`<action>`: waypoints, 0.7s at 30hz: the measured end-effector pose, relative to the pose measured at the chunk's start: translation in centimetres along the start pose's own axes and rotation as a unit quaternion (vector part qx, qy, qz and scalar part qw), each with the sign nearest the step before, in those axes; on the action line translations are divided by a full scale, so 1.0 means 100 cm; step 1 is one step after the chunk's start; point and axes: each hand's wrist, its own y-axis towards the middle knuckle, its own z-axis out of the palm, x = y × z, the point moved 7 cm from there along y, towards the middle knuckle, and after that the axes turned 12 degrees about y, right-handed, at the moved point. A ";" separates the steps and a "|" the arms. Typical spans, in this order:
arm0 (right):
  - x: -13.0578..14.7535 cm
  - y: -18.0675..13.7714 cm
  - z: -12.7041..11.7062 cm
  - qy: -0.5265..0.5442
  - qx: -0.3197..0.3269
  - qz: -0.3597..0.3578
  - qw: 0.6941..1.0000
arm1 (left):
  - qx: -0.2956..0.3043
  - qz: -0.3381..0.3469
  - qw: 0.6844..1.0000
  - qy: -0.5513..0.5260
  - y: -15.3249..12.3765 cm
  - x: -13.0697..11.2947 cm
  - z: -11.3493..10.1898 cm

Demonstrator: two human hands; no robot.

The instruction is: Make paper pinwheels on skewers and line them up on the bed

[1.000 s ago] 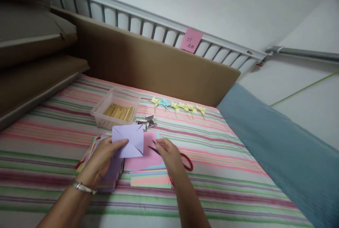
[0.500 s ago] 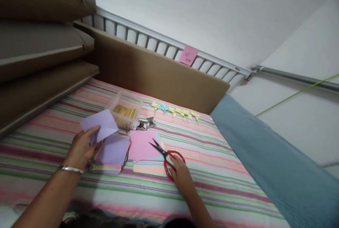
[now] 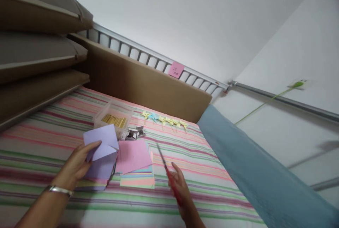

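Left fingers (image 3: pixel 93 145) pinch lilac paper (image 3: pixel 103 137); right fingers (image 3: pixel 179 171) grip red-handled scissors (image 3: pixel 169 175); clear tub (image 3: pixel 98 121) holds tan sticks (image 3: pixel 114 120).

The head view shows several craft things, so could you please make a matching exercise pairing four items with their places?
Things:
1. red-handled scissors
2. slit lilac paper
3. thin wooden sticks
4. pink note with writing

Places:
A. inside the clear plastic box
B. held in the left hand
C. on the white slatted rail
D. held in the right hand

Pairs: 1-D; 2-B; 3-A; 4-C
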 end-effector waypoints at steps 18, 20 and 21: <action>0.019 -0.011 0.160 -0.049 0.315 0.187 0.929 | 0.073 -0.012 0.990 0.121 0.014 -0.041 0.013; 0.018 -0.013 0.156 -0.067 0.305 0.213 0.926 | 0.086 -0.021 0.987 0.134 0.016 -0.039 0.017; 0.018 -0.014 0.156 -0.078 0.305 0.223 0.923 | 0.092 -0.025 0.985 0.142 0.017 -0.037 0.019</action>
